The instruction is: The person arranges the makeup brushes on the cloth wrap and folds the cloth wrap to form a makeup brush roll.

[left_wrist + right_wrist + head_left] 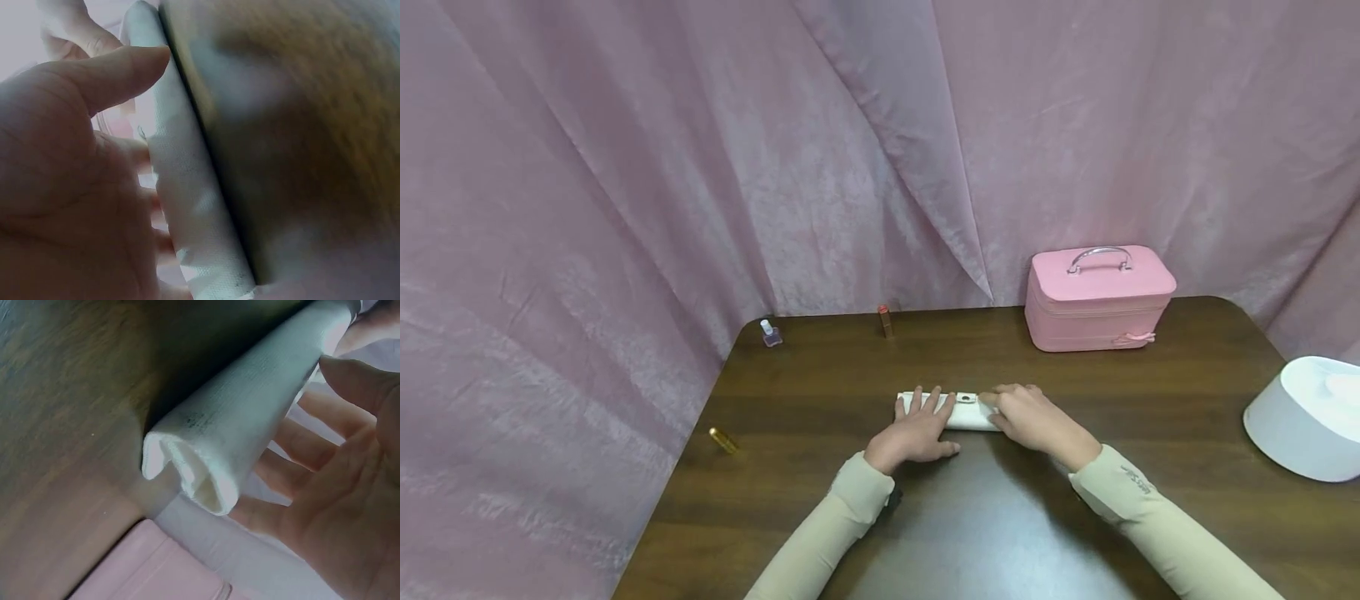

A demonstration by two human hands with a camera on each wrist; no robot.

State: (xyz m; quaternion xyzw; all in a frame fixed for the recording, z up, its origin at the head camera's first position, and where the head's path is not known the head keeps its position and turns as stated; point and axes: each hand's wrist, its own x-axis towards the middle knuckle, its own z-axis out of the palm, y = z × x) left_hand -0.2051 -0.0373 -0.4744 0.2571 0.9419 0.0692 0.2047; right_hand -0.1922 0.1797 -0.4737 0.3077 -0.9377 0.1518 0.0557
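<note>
A white rolled-up pouch (973, 418) with a small snap on its top lies on the wooden table. My left hand (917, 435) rests on its left part, fingers spread and straight, thumb off the near edge. My right hand (1030, 419) touches the right part, close to the snap, its forefinger reaching left over the top. From the right wrist view, the roll (231, 419) shows its layered end, and the right fingers (294, 472) lie along its far side. In the left wrist view the left thumb (128, 75) lies across the roll (187, 181).
A pink vanity case (1101, 304) with a metal handle stands at the back right. A white container (1303, 425) sits at the right edge. Nail polish (771, 335), a lipstick (886, 322) and a gold tube (723, 440) stand or lie farther left. Pink curtains hang behind.
</note>
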